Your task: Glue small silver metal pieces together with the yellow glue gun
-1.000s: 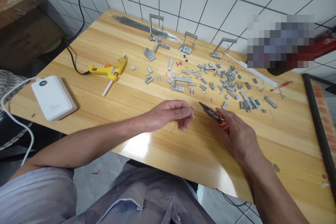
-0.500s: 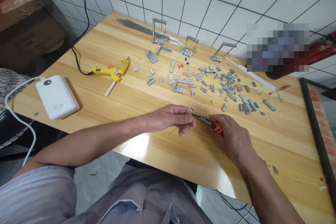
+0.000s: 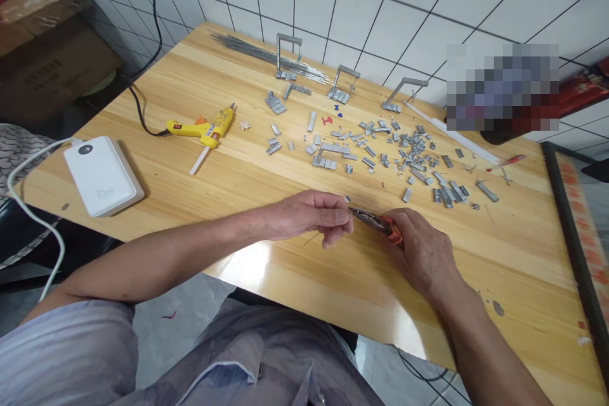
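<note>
My left hand is closed in a pinch over the front part of the table. A thin wire sticks out below it toward the lower left, in line with the pinched fingertips. In my right hand is a pair of pliers with orange-red handles, fingers wrapped round the grips. The jaws point left and meet the left fingertips; what lies between them is too small to make out. A small grey metal piece shows just beyond the left fingertips.
Grey staple strips lie scattered beyond my hands. Small frames built of them, one a tall frame, stand near the wall by a bundle of wires. To the left are a yellow glue gun and a white power bank.
The pliers have turned slightly in my right hand, and their handles show a little more. My left hand stays nearly where it was.
</note>
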### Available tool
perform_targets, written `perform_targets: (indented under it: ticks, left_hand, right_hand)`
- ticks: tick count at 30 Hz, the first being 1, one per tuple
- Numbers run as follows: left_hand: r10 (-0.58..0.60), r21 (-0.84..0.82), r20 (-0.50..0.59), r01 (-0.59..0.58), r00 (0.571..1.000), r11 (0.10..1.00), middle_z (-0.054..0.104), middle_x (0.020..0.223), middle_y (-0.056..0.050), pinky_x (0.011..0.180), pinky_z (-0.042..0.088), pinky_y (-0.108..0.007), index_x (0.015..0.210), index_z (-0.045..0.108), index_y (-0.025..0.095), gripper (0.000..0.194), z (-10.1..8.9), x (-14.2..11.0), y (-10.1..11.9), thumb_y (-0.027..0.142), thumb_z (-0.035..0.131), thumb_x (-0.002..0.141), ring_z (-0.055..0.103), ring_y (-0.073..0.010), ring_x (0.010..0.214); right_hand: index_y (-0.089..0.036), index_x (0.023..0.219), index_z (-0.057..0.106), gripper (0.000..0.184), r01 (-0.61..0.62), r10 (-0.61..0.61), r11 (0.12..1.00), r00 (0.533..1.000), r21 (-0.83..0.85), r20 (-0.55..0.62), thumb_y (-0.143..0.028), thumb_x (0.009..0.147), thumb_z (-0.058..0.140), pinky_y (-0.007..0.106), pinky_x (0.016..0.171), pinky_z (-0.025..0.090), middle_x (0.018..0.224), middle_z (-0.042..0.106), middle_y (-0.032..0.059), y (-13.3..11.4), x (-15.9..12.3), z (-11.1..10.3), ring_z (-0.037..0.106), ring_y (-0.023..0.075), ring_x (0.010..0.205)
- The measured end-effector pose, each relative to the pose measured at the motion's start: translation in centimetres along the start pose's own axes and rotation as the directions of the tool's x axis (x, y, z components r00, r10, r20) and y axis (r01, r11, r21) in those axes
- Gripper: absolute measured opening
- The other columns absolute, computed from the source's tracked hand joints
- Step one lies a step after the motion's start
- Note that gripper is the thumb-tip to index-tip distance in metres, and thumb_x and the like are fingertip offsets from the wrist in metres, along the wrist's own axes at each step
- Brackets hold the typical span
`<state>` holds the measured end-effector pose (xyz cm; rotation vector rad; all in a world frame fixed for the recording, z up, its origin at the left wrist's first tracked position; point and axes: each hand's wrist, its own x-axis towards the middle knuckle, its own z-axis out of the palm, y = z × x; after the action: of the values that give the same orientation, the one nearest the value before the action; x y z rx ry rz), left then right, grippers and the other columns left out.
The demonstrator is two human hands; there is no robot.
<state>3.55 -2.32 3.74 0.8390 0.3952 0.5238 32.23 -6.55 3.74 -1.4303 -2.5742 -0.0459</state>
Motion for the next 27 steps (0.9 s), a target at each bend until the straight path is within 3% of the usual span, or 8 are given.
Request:
perform_targets:
  ticks: [6,15,27]
  left_hand:
    - [-0.007,-0.016,-0.005,0.007,1.000,1.000,0.067,0.067,-0.001,0.065,0.048,-0.027,0.088,0.075,0.013,0.046,0.09,-0.06,0.01,0.057,0.088,0.085,0.060,-0.0110,0.060]
    - [-0.009,-0.004,-0.009,0.009,1.000,1.000,0.067,0.066,-0.001,0.063,0.047,-0.027,0.087,0.074,0.014,0.047,0.00,0.05,-0.10,0.060,0.087,0.084,0.060,-0.0118,0.058]
    - [0.012,-0.040,0.000,-0.012,1.000,0.999,0.065,0.065,0.000,0.063,0.047,-0.025,0.086,0.073,0.013,0.043,0.12,-0.04,-0.16,0.054,0.087,0.086,0.059,-0.0101,0.057]
  right_hand:
    - [-0.023,0.110,0.061,0.020,-0.006,0.006,1.000,1.000,0.011,0.005,-0.015,0.094,0.053,0.032,0.059,0.049,0.102,0.076,0.0100,-0.10,0.01,0.05,0.075,0.0265,0.088]
    - [-0.024,0.123,0.059,0.030,-0.025,0.025,0.999,1.000,0.044,0.008,-0.016,0.095,0.052,0.033,0.063,0.052,0.115,0.076,0.0109,0.15,-0.04,0.15,0.075,0.0274,0.097]
    - [-0.023,0.107,0.061,0.016,-0.022,0.022,1.000,1.000,-0.009,0.008,-0.019,0.093,0.054,0.032,0.060,0.046,0.102,0.075,0.0099,0.36,-0.30,0.24,0.072,0.0266,0.087]
